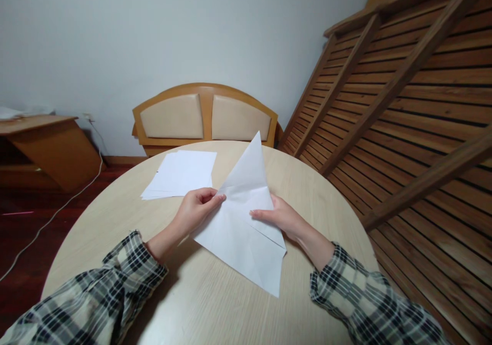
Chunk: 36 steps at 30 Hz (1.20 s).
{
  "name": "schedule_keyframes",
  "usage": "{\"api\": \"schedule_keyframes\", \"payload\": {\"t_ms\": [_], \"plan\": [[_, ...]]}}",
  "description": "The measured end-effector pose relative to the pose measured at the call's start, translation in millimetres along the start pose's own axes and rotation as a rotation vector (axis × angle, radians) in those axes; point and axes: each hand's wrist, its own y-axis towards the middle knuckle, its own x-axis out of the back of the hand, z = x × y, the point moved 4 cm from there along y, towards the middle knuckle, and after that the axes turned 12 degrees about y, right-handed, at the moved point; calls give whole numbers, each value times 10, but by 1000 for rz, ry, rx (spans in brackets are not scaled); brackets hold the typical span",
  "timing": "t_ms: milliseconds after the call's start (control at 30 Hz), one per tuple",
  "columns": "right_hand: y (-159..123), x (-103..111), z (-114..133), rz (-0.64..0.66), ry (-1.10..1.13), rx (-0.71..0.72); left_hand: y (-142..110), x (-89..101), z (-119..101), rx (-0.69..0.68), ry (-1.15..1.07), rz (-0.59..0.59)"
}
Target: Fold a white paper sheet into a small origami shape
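A white sheet of paper (246, 232), folded and creased, is held tilted over the round table, its pointed corner facing away from me. My left hand (198, 209) pinches its left edge between thumb and fingers. On the right side, my right hand (282, 217) grips the paper with the thumb lying on top and the other fingers hidden behind it. A fold line runs across the upper part, and a folded layer shows along the lower right edge.
A loose stack of white paper (184, 173) lies at the table's far left. Beyond the round wooden table (315, 283) stands a headboard (205, 114) with beige panels. Wooden slats (403, 104) lean on the right. A desk (57, 150) and a white cable (57, 214) are on the left.
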Motion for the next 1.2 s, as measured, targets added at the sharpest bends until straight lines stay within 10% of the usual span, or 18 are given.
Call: {"api": "schedule_keyframes", "payload": {"t_ms": [267,533,1200], "plan": [[-1,30,34,-157,-50,43,0,64,-58,47,-68,-25],[-27,40,219,-281,-433,377,24,172,-27,46,-55,-115],[-113,10,278,-330,-513,588,33,151,-6,94,-134,-102]]}}
